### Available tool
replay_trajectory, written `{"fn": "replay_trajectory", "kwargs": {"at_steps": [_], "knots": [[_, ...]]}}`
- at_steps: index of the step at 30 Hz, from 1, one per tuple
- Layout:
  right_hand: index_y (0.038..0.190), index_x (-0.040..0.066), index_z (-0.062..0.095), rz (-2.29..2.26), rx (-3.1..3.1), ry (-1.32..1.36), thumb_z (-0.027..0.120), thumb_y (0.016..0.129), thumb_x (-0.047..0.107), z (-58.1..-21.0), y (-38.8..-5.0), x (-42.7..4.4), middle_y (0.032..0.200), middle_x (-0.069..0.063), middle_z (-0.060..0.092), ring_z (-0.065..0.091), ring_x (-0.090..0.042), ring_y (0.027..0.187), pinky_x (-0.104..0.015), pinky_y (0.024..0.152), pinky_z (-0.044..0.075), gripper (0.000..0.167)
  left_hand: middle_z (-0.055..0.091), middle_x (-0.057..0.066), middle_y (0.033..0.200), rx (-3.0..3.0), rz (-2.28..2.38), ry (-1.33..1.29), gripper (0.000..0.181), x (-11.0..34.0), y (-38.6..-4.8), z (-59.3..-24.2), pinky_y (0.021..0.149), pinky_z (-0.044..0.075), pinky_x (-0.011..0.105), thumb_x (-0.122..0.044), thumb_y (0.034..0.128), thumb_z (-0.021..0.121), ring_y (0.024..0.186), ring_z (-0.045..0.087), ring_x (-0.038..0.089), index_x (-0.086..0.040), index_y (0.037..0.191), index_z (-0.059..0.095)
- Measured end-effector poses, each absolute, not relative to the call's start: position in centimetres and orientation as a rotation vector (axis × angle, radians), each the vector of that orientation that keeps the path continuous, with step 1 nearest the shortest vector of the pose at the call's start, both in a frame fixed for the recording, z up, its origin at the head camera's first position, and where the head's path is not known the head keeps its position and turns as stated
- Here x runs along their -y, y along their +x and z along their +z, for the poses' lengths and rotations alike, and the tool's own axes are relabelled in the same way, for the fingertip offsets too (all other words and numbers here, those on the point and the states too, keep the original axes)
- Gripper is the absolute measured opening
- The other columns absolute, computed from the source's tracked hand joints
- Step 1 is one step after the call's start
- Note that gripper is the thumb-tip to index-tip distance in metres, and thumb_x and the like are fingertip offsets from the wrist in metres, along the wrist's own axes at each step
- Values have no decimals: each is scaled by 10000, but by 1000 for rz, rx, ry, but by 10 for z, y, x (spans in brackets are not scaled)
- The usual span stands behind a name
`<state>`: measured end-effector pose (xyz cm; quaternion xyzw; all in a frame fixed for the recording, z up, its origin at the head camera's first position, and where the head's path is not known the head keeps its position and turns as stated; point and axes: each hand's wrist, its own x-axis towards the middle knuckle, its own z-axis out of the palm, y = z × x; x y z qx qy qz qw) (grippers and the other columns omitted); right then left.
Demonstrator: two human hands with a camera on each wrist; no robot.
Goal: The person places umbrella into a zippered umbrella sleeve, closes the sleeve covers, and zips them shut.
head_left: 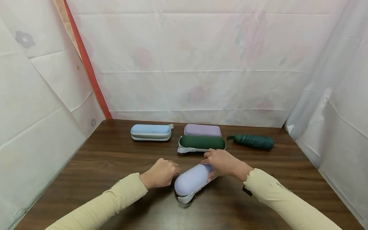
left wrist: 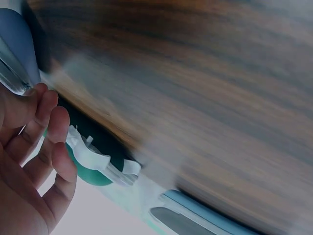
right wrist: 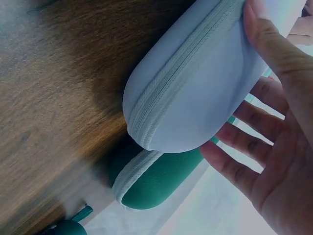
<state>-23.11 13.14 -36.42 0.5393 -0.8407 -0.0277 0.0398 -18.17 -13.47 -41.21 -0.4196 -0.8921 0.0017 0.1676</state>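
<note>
On the wood-grain table (head_left: 115,166), the lavender zip case (head_left: 191,181) is lying lengthwise from near left to far right, the right hand (head_left: 222,162) gripping its far end between thumb and fingers, the left hand (head_left: 161,172) bending its fingers beside the near end, any pinch being indeterminable.

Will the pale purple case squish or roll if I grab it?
The pale purple case probably feels stiff: no dent shows where the right hand grips it. Its rounded sides may rock, but its broad shape probably won't roll.
</note>
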Motion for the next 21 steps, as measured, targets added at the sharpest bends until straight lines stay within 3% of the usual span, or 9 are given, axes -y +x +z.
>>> {"fn": "replay_trajectory", "kwargs": {"at_steps": [9,17,21], "knots": [[1089,131,732,-80,2536,1565,750,679,592,-372,-227,-140,821,-12,538,450,-148,722,-287,618,412,618,545,-80,637,2582,-60,-1147,176,148,-182,-412,393,310,264,-41,779,688,550,541,105,-180,684,634],[1094,120,721,-78,2509,1461,661,739,646,-383,-218,-147,797,-31,528,450,-170,708,-308,598,415,638,512,-79,612,2595,-93,-1124,198,152,-183,-412,394,299,252,-28,774,688,521,489,84,-168,657,611],[1079,108,721,-61,2526,1395,627,771,646,-385,-213,-149,791,-33,531,438,-171,694,-295,574,399,627,434,-94,581,2626,-135,-1099,256,153,-184,-411,393,252,236,6,767,669,505,390,63,-173,620,561]]}}
